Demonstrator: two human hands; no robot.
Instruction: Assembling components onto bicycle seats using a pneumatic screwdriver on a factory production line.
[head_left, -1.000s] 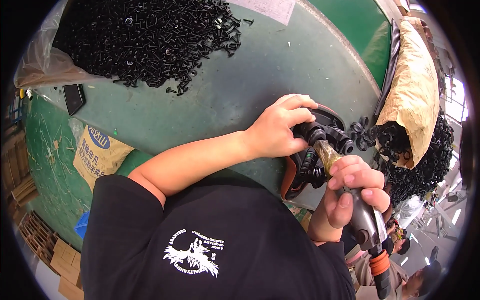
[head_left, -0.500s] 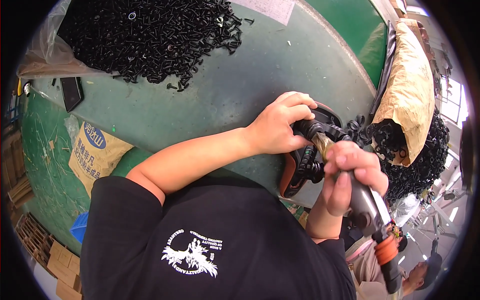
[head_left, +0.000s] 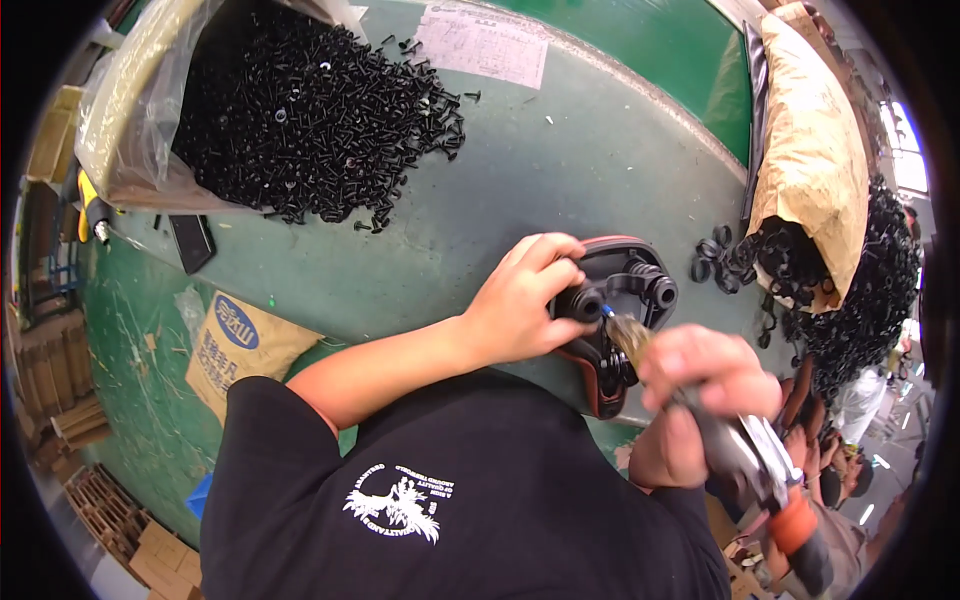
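A black bicycle saddle [head_left: 638, 262] with a red edge lies underside up at the front of the green table, round black fittings showing on it. My left hand [head_left: 522, 300] grips its left side, fingers and thumb around a round black fitting [head_left: 578, 303]. In my right hand [head_left: 705, 385], slightly blurred, is a grey power screwdriver [head_left: 740, 455] with an orange band. Its front is wrapped in yellowish tape, and a small blue tip points at that fitting. Whether the tip touches the fitting I cannot tell.
A heap of black screws [head_left: 320, 120] spills from a clear plastic bag [head_left: 135, 120]. Nearby are a phone [head_left: 192, 243], a printed sheet [head_left: 485, 45] and a yellow-handled tool [head_left: 90, 210]. Right: black rings [head_left: 708, 268], a brown paper sack [head_left: 810, 150], people [head_left: 840, 475]. A paper bag [head_left: 245, 345] lies lower left.
The saddle has turned, so more of its underside shows. The screwdriver's tip has drawn back, and its blue end is now visible. My head view has shifted.
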